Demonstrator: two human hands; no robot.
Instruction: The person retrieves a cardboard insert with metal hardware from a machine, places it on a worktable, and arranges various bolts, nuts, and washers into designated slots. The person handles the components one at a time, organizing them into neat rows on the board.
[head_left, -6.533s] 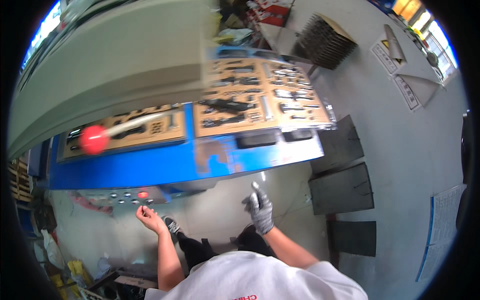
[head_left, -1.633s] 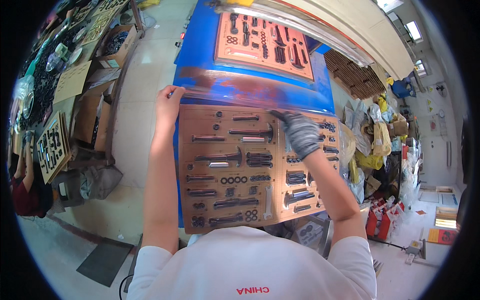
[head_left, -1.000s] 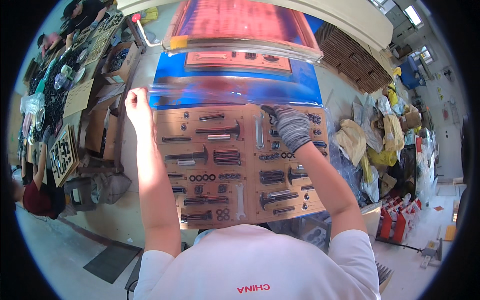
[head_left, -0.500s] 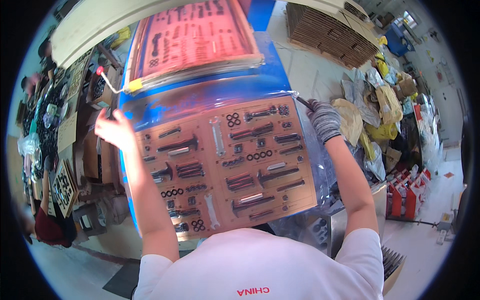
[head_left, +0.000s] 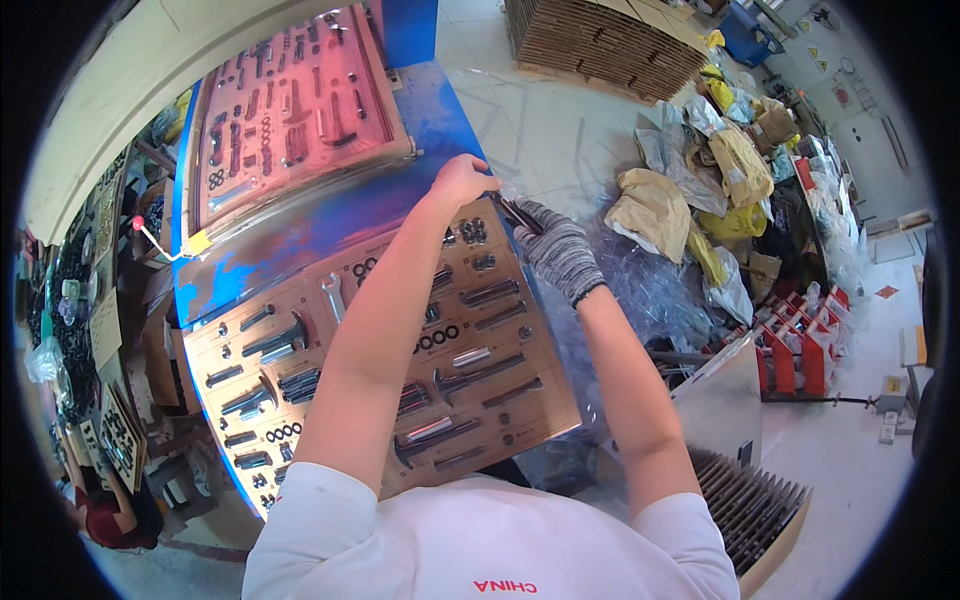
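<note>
My bare left hand (head_left: 462,182) reaches across to the far right corner of a brown tool board (head_left: 545,375), its fingers pinched at the edge of clear plastic film. Close beside it, my right hand (head_left: 555,248), in a grey knitted glove, is closed around a dark slim-handled tool (head_left: 518,214), whose kind I cannot make out. On the board sit hammers, a wrench (head_left: 333,297), sockets, rings and rods under film. My left forearm hides part of the board's middle.
Beyond the board, a framed panel of tools (head_left: 290,110) under reddish film lies on the blue table (head_left: 440,110). Stacked cardboard (head_left: 605,45) stands at the back. Bags (head_left: 650,215) and crumpled film (head_left: 630,270) lie to the right. Another person (head_left: 110,515) is at lower left.
My left hand has swung from the board's left side across to its far right corner, its spread fingers now closed. The view has shifted, so the board appears lower and further left.
</note>
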